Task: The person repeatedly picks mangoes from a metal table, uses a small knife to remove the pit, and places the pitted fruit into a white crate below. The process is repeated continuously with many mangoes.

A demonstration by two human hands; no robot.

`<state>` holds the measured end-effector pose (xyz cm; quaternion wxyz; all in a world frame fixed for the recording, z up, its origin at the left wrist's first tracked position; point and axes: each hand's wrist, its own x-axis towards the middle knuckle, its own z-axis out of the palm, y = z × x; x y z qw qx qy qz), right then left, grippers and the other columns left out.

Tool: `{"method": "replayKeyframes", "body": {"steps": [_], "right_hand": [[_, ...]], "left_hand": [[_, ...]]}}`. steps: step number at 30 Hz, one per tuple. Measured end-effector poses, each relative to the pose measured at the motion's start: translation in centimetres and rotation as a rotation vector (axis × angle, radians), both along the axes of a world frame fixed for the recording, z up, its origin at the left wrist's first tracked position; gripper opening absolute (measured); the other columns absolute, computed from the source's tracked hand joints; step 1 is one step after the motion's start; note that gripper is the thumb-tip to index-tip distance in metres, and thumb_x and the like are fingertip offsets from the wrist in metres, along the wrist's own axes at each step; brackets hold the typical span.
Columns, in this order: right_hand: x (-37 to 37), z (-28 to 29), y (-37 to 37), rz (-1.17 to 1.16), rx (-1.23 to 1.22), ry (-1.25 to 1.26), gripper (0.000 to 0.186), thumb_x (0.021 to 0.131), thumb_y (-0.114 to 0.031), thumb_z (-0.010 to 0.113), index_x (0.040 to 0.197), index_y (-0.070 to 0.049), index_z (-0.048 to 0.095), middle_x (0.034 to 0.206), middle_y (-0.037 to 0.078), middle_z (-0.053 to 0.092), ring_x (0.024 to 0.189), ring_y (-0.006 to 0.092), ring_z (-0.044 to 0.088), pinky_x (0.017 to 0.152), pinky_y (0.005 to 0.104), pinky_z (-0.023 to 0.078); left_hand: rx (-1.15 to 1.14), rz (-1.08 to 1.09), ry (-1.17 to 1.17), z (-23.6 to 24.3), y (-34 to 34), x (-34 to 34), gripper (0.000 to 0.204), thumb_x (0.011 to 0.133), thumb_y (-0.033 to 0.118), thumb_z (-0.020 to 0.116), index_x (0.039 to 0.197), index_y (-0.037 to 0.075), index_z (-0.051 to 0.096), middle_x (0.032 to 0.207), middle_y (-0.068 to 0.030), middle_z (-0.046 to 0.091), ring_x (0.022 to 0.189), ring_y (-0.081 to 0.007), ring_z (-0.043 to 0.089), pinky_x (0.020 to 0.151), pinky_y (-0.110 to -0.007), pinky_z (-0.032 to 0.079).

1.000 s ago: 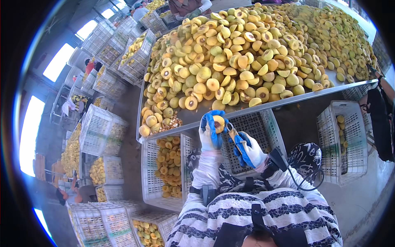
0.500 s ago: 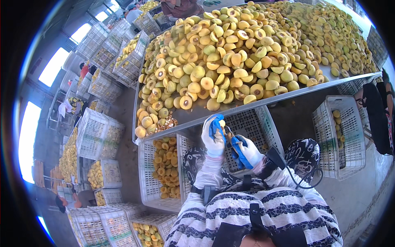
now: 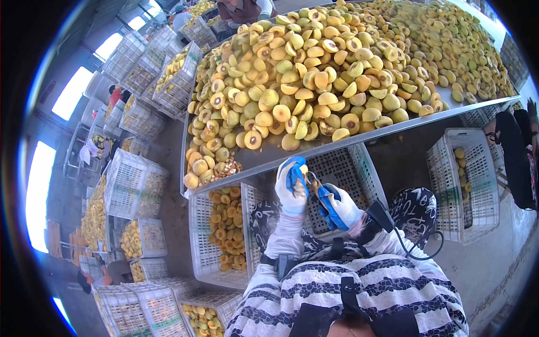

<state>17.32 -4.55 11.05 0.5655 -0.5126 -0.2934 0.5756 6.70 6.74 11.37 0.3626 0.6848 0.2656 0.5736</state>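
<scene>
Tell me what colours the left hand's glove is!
White and blue; the glove on the left hand shows best in the head view.

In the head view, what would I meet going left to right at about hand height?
Bright window, white crate, crate of yellow fruit, left fingers, tool, right fingers, another crate.

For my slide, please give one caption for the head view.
Gloved left hand holds yellow fruit, right hand a looped tool, beside a metal table heaped with stone-fruit halves.
</scene>
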Motion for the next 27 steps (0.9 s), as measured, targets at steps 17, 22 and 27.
{"method": "replayKeyframes", "body": {"steps": [17, 22, 27], "right_hand": [[-1.1, -1.0, 0.4, -0.111, 0.134, -0.306, 0.019, 0.098, -0.015, 0.051, 0.109, 0.000, 0.053, 0.075, 0.014, 0.059, 0.062, 0.0214, 0.058, 0.059, 0.0347, 0.046], [-1.3, -0.2, 1.0, -0.131, 0.155, -0.474, 0.019, 0.098, -0.017, 0.052, 0.104, 0.001, 0.055, 0.075, 0.014, 0.059, 0.063, 0.0178, 0.055, 0.057, 0.0342, 0.046], [-1.4, -1.2, 0.9, -0.056, 0.203, -0.636, 0.022, 0.098, -0.015, 0.051, 0.112, 0.002, 0.053, 0.080, 0.013, 0.062, 0.068, 0.0145, 0.055, 0.065, 0.0306, 0.047]], "left_hand": [[-0.397, -0.127, -0.260, -1.2, -1.6, 1.1, 0.037, 0.098, 0.033, 0.059, 0.109, -0.002, 0.060, 0.104, -0.0088, 0.062, 0.087, -0.0146, 0.060, 0.076, -0.028, 0.050], [-0.296, -0.051, -0.221, -1.4, -1.4, 1.3, 0.039, 0.096, 0.035, 0.063, 0.110, -0.001, 0.059, 0.099, -0.0079, 0.062, 0.081, -0.0135, 0.060, 0.070, -0.025, 0.049], [-0.480, -0.118, -0.346, -0.9, -1.9, 1.2, 0.037, 0.093, 0.030, 0.065, 0.110, -0.002, 0.059, 0.094, -0.0096, 0.064, 0.074, -0.0141, 0.061, 0.064, -0.025, 0.049]]}}
